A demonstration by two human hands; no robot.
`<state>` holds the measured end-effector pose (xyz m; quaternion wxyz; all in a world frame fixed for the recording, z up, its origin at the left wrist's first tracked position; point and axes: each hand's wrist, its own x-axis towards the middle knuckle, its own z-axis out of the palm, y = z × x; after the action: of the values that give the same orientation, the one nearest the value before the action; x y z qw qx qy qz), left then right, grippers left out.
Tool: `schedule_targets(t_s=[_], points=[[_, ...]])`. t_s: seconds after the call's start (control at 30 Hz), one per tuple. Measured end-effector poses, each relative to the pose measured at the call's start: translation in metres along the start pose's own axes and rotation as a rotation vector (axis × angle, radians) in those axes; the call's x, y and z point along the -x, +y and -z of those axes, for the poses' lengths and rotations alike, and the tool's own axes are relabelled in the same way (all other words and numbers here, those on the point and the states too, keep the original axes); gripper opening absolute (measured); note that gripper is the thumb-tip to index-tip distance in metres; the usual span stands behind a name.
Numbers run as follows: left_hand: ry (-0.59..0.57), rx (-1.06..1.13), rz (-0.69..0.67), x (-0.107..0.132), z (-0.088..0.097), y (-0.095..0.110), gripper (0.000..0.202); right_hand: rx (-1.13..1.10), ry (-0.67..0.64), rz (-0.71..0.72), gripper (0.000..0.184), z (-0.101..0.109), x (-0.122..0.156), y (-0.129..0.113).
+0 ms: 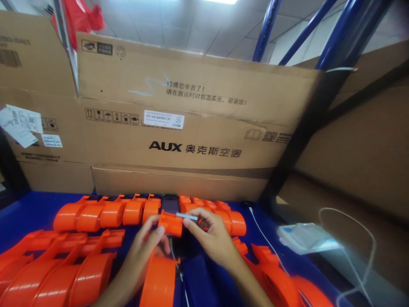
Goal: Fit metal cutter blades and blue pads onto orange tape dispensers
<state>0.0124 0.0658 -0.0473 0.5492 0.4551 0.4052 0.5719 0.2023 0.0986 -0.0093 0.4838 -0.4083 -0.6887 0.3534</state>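
A pale panelled ceiling [185, 30] spans the top of the frame, with a bright white rectangular light [220, 1] at its upper edge. Tall brown cardboard sheets [204, 132] printed with black lettering form a wall across the middle. Blue metal posts [268, 30] slant at upper right, before a white wall [297, 46]. A blue tabletop [28, 209] stretches below.

ahead: cardboard [191, 181] blocks | left: orange parts [94, 275] crowd desk [28, 207] | right: white cable [262, 232] crosses bare desk | above parts: open room
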Motion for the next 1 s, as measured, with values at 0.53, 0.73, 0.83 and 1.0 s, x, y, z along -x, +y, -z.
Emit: schedule_targets(t_s=[0.53,0.73,0.83,1.0], points=[[0.119,0.081,0.014,0.0,0.001,0.01,0.046,-0.094,0.039,-0.009,0.026,0.002,-0.001,0.001],[0.04,-0.055,-0.045,0.004,0.004,0.002,0.036,-0.112,-0.011,0.017,0.028,-0.006,0.004,-0.002],[-0.001,-0.138,-0.068,0.005,0.004,0.0,0.032,-0.094,-0.035,0.027,0.028,-0.01,0.005,-0.001],[0.019,-0.042,-0.023,0.001,0.005,0.005,0.029,0.02,-0.082,0.069,0.026,-0.008,0.004,-0.001]])
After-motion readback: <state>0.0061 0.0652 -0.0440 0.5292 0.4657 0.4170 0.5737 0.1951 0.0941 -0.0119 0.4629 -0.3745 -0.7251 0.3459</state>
